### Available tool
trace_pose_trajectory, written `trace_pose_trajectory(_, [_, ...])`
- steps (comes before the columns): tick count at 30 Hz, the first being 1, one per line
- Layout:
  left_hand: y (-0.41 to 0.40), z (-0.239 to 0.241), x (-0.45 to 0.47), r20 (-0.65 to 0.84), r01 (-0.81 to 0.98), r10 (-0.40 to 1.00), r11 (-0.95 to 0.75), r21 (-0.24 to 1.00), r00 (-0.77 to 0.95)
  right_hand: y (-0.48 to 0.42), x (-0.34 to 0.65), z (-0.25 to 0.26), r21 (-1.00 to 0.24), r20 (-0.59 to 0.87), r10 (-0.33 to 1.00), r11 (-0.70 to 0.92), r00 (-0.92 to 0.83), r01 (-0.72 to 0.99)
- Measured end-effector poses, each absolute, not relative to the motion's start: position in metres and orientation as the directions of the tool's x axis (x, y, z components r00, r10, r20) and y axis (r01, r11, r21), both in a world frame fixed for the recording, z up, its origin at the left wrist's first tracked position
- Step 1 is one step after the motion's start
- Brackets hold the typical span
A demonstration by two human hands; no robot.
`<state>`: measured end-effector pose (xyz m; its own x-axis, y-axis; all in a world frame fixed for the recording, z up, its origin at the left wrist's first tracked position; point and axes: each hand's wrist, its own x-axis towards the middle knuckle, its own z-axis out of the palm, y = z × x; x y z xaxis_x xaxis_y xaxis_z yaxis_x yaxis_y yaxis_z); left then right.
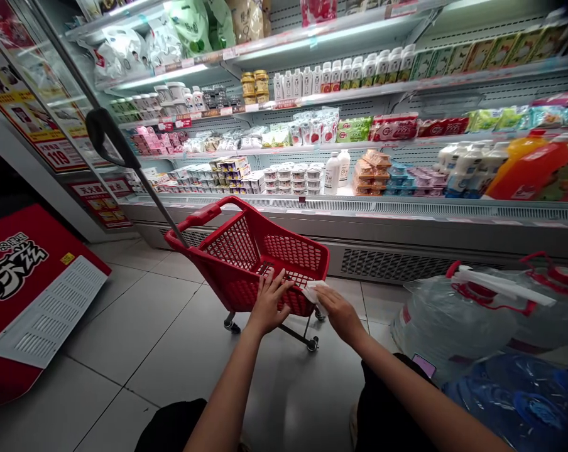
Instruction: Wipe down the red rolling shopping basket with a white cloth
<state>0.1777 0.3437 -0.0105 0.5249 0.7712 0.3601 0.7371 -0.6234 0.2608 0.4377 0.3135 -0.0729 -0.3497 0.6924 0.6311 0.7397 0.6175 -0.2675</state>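
A red plastic shopping cart [237, 284] stands on casters in front of me, its basket hollow and lattice-walled. My left hand [269, 304] rests against the near side of the basket by the rim, fingers spread. At the basket's right corner, my right hand [339, 312] is closed on a white cloth or tissue [315, 290] pressed to the rim. A long grey pole with a black grip [109, 135] rises from the cart's handle end toward the upper left.
A refrigerated shelf unit [382, 206] full of dairy and drinks runs across the back. On the right stand large water bottles [447, 314], with a phone [424, 365] near them. A red freezer [39, 276] is at left on the tiled floor [171, 370].
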Motion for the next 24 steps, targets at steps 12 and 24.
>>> trace_pose_trajectory(12, [0.339,-0.035,0.172,0.487,0.915,0.867,-0.276,0.295,0.104,0.324,0.412,-0.067,-0.148,0.621,0.575,0.753,-0.532,0.641])
trace_pose_trajectory(24, [0.347,-0.049,0.174,0.500,0.897,0.866,-0.242,0.369,0.028,0.373,0.440,-0.078,-0.313,0.669,0.696,0.583,-0.261,0.750])
